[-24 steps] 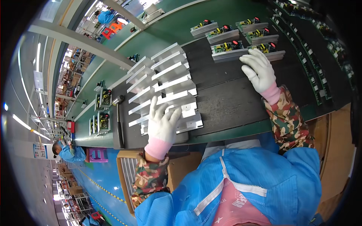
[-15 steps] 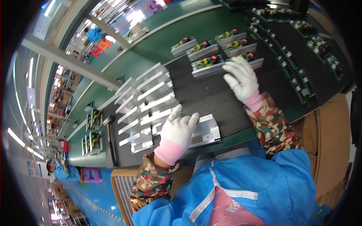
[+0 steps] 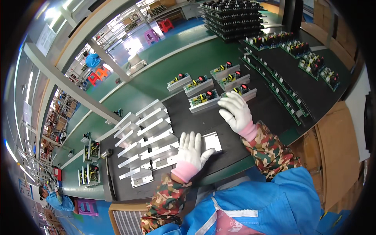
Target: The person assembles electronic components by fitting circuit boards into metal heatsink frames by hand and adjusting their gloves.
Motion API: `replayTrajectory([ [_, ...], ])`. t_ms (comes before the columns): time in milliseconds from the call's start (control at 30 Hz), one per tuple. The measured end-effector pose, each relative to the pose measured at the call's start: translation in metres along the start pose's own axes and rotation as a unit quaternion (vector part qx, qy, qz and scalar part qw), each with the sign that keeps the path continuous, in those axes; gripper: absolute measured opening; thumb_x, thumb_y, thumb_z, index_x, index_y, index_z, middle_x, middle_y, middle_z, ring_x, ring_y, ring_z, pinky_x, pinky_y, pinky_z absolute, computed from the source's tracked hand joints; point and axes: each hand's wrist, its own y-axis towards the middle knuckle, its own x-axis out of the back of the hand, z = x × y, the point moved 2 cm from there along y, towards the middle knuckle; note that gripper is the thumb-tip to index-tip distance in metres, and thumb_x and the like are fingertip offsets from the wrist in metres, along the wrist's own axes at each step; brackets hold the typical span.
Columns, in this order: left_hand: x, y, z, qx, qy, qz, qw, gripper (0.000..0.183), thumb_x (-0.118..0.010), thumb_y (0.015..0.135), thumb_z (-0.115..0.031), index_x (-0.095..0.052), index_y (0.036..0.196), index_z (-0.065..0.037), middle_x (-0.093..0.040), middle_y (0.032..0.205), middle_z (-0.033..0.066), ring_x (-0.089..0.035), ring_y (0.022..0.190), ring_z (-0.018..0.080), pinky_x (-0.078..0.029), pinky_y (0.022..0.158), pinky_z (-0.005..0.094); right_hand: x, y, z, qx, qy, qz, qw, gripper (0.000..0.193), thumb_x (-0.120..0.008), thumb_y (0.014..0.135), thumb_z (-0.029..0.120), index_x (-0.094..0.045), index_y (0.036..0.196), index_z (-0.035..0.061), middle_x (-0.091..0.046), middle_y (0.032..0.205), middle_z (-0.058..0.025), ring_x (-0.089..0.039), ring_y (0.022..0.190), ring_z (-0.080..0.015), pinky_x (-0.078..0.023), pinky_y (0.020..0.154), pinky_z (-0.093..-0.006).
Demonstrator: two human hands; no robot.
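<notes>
Singled out from the bracket rows (image 3: 154,131) since a moment ago: metal bracket (image 3: 212,142), now on dark mat (image 3: 191,122) beside left hand (image 3: 190,152). Hands apart, unclenched; right hand (image 3: 236,113) by circuit board (image 3: 245,89) (contact unclear).

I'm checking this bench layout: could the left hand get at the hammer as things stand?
Probably yes, but not straight across: the hammer lies uncovered, yet metal brackets stand between it and the left hand, which may have to clear them.

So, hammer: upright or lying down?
Lying down: the hammer has its dark handle stretched along the black mat, head at the far end.
</notes>
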Motion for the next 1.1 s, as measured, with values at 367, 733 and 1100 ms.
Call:
replayTrajectory([
  [367,-0.019,-0.006,0.000,0.063,-0.073,-0.023,0.995,0.061,-0.050,0.098,-0.048,-0.057,0.125,0.006,-0.065,0.119,0.0211,-0.060,0.111,0.0359,-0.034,0.114,0.0442,-0.004,-0.004,0.000,0.042,-0.011,0.005,0.999,0.024,-0.067,0.086,0.021,-0.070,0.104,0.0059,-0.071,0.106,-0.0063,-0.059,0.114,-0.0308,-0.039,0.112,-0.0463],
  [733,-0.022,-0.003,-0.001,0.073,-0.078,-0.049,0.993,0.049,-0.052,0.098,-0.040,-0.061,0.121,0.003,-0.069,0.112,0.0145,-0.064,0.106,0.0310,-0.037,0.111,0.0407,-0.004,-0.005,-0.006,0.028,-0.015,-0.017,0.999,0.022,-0.067,0.086,0.021,-0.070,0.102,0.0060,-0.070,0.105,-0.0065,-0.060,0.111,-0.0312,-0.041,0.109,-0.0457],
  [1100,-0.020,-0.002,-0.001,0.080,-0.074,-0.044,0.993,0.045,-0.052,0.098,-0.036,-0.060,0.121,0.001,-0.070,0.108,0.0140,-0.064,0.102,0.0311,-0.039,0.108,0.0408,-0.008,-0.008,-0.011,0.050,-0.002,-0.041,0.998,0.022,-0.066,0.086,0.016,-0.069,0.106,0.0056,-0.070,0.107,-0.0078,-0.060,0.113,-0.0321,-0.040,0.110,-0.0455],
])
